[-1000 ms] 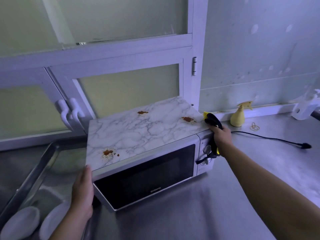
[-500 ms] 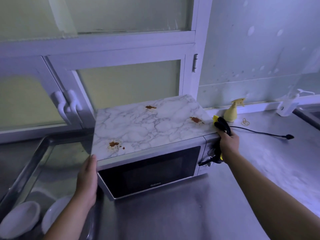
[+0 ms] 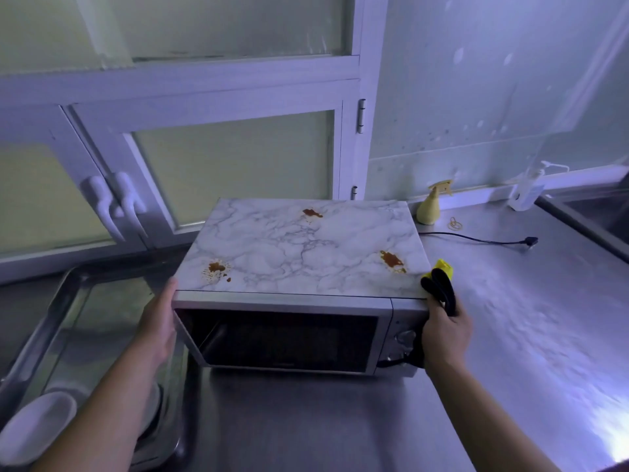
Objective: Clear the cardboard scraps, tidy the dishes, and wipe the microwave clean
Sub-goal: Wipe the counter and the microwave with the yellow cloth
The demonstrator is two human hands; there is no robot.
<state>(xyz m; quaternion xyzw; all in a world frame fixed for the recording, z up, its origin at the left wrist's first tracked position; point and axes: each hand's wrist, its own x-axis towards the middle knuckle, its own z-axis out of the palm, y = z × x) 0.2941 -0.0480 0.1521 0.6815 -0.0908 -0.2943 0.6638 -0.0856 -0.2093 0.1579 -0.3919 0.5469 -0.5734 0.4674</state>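
Now L grip (image 3: 156,328) flat on microwave (image 3: 306,253) side; R grip (image 3: 446,332) holds black-yellow item (image 3: 439,289) (top stained).

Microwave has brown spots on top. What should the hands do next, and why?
Probably lift the right hand off the microwave and bring the black-and-yellow item it grips onto the nearest brown stain. Three stains show on the marbled top; the left hand steadies the other side.
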